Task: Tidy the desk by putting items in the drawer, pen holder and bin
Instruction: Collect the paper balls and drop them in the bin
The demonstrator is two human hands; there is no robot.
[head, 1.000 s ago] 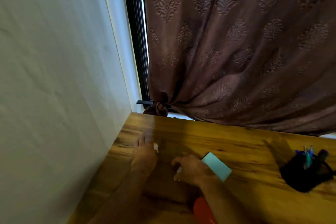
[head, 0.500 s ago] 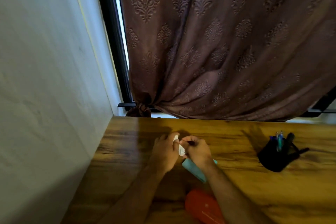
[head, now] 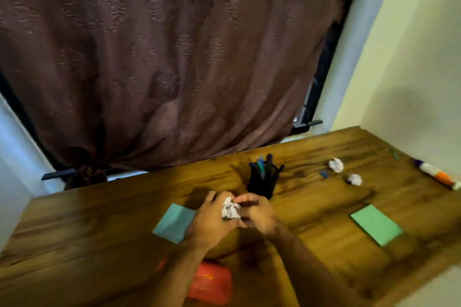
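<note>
My left hand (head: 210,222) and my right hand (head: 257,214) are pressed together over the wooden desk (head: 74,244), both closed around a crumpled white paper ball (head: 230,210). Just behind them stands a black pen holder (head: 262,182) with several pens in it. Two more crumpled paper balls (head: 336,164) (head: 354,179) lie to the right, with a small blue object (head: 324,174) beside them. A light blue notepad (head: 174,222) lies partly under my left hand. A green notepad (head: 376,224) lies at the right. A white and orange marker (head: 435,174) rests near the right wall.
An orange-red object (head: 212,281) lies by the desk's near edge under my left forearm. A small green item (head: 394,153) sits at the far right. A brown curtain (head: 174,57) hangs behind the desk; walls close both sides.
The view has swung right, bringing the desk's right side into sight. My hands have come together around the paper ball, which earlier was a small scrap at my left hand.
</note>
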